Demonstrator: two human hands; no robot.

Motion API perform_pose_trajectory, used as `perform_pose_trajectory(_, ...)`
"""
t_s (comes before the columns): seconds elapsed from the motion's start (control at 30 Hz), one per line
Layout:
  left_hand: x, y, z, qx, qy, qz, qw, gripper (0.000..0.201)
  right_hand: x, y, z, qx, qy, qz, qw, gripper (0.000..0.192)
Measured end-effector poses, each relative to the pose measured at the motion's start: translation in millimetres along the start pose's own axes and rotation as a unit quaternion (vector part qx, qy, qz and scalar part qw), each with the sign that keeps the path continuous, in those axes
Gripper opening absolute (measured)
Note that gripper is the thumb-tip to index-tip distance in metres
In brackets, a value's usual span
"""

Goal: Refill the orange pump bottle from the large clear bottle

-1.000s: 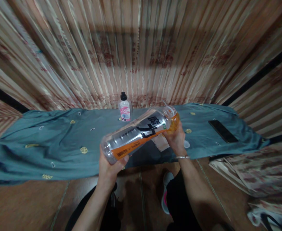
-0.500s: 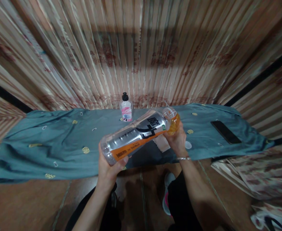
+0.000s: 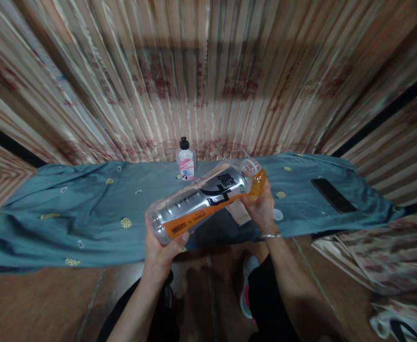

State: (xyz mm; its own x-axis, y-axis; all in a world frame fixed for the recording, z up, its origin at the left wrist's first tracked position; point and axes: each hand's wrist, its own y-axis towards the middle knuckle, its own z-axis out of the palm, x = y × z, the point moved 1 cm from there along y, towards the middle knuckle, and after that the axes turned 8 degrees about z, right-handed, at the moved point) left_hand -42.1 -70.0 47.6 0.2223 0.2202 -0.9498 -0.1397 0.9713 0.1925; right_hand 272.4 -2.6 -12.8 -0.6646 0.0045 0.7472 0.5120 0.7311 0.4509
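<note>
Striped curtain behind a table (image 3: 87,223) under teal cloth. Left hand (image 3: 160,249) wraps the base of a tilted drink bottle (image 3: 201,202), right hand (image 3: 261,206) clasps its neck, above the table's near edge. Step looks like tipping; next needs steady tilt.

Striped curtain (image 3: 208,80) behind teal-draped table (image 3: 69,213), brown floor (image 3: 33,304).

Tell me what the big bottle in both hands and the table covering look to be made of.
The big bottle looks like clear glossy plastic: orange liquid shows through near the neck, and a printed film label wraps it. The table covering looks like soft matte woven fabric, teal with small yellow motifs, since it wrinkles and drapes.
</note>
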Motion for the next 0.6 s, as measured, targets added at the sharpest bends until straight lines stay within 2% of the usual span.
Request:
perform_pose_trajectory(0.2,2.6,0.6,1.3,-0.008,0.006,0.038,0.999,0.095,0.8,-0.5,-2.3,0.019,0.02,0.011,1.0,0.095)
perform_pose_trajectory(0.37,1.1,0.3,4.3,-0.013,0.015,0.036,0.999,0.095,0.8,-0.9,-1.5,0.011,0.008,0.006,1.0,0.112)
perform_pose_trajectory(0.6,6.7,-1.9,5.8,-0.034,0.018,0.059,0.997,0.092,2.5,4.1,-6.8,0.014,-0.018,-0.027,0.999,0.117)
